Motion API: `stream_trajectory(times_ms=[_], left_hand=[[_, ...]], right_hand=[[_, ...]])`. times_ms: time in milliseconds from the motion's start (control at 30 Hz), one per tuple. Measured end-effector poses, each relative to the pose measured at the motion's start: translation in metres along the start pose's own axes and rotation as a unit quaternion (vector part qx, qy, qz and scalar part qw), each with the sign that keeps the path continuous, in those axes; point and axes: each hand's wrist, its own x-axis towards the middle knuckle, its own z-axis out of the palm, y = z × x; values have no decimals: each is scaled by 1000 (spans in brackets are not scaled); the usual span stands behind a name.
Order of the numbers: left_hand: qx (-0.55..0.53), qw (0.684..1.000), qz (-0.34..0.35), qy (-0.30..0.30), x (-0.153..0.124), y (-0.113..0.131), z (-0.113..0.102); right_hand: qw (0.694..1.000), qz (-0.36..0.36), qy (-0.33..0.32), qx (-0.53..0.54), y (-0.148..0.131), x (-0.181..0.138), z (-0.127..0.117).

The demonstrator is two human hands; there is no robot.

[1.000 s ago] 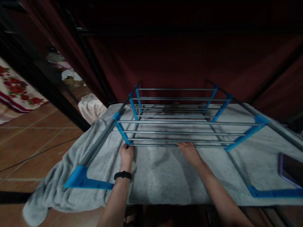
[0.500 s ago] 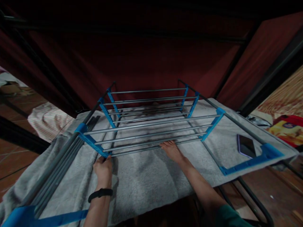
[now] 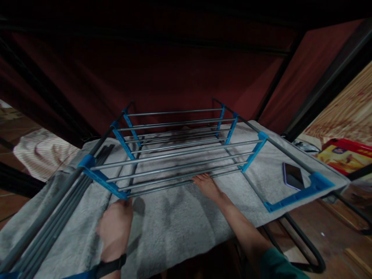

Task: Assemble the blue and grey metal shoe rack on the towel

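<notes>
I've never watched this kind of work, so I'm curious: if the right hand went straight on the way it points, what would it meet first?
Most likely the nearest low grey rod of the rack; the right hand seems to touch it, though depth is hard to judge.

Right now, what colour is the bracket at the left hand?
Blue; the bracket shows best in the head view.

dk red cloth backdrop (image 3: 174, 77) | blk metal posts (image 3: 331, 88) L+R | brn flr (image 3: 322, 223) lower R | dim light
</notes>
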Motion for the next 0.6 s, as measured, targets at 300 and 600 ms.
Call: stream_trajectory(times_ms=[300,600], left_hand=[[32,943,331,2,-9,62,29],[41,936,346,-55,7,57,37]], right_hand=[[1000,-11,16,1,3,-2,4],[993,22,105,51,16,-24,-9]])
